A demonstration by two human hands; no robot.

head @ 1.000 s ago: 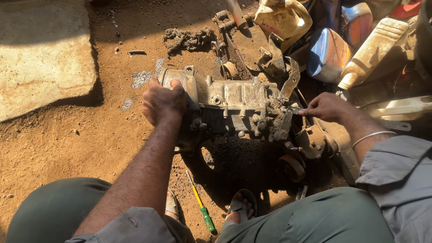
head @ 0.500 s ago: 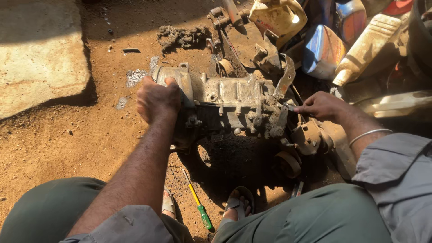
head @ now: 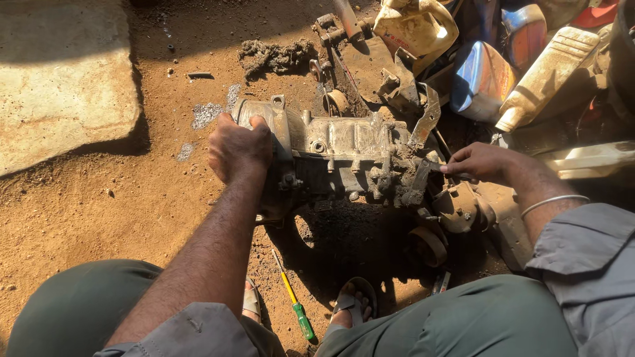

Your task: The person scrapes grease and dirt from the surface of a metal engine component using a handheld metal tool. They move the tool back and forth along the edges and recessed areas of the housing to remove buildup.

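Engine casing [head: 344,152], one block of grimy cast metal with ribs, bosses and bolt holes, lies on its side on the reddish dirt ground [head: 99,211] between the person's knees; the left hand [head: 238,147] is clamped over its rounded left end, fingers curled round the rim; the right hand [head: 477,162] pinches a thin dark tool [head: 423,173] set against the casing's cluttered right end, fingertips closed on its handle; one screwdriver [head: 294,305] with a yellow shaft and green grip lies below on the dirt; two dusty plastic jugs [head: 549,76] lean at upper right; one pale stone slab [head: 63,79] sits upper left.
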